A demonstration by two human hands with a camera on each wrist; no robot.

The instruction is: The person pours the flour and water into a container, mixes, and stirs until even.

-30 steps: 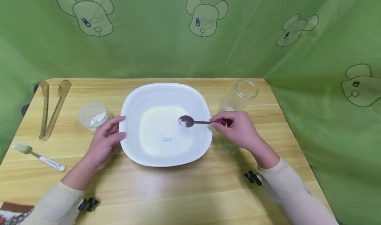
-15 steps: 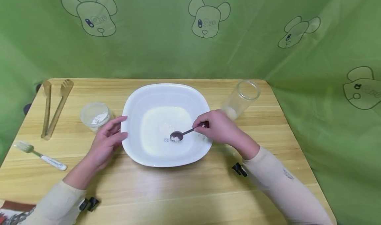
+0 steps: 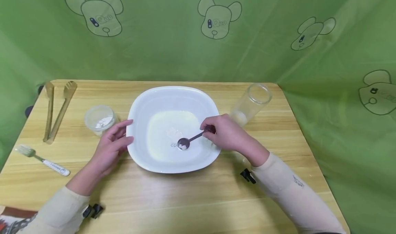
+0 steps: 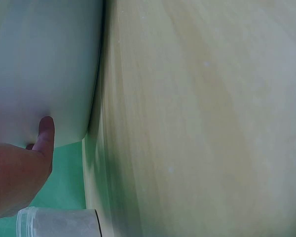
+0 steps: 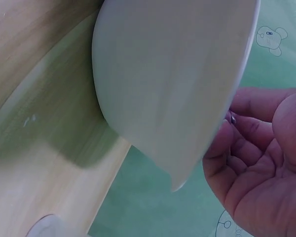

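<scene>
pale wood-grain table (image 3: 173, 199) with rounded far corners, lower two-thirds of frame; green curtain (image 3: 161, 55) with animal-head outlines hangs behind it and down the right side. glossy light patch on the table, lower middle. white basin (image 3: 170, 101) sits mid-frame, left grip (image 3: 109, 147) pinching its left rim. right grip (image 3: 225, 132) clamped on the dark spoon (image 3: 184, 144), its bowl over the basin floor, bit of white stuff in it; can't tell if it touches. clear jar (image 3: 252, 105) right of basin, behind right grip. tub (image 3: 90, 119) with white bits, left. two wooden utensils (image 3: 61, 112) upper left, white-handled fork (image 3: 55, 167) below them.
</scene>
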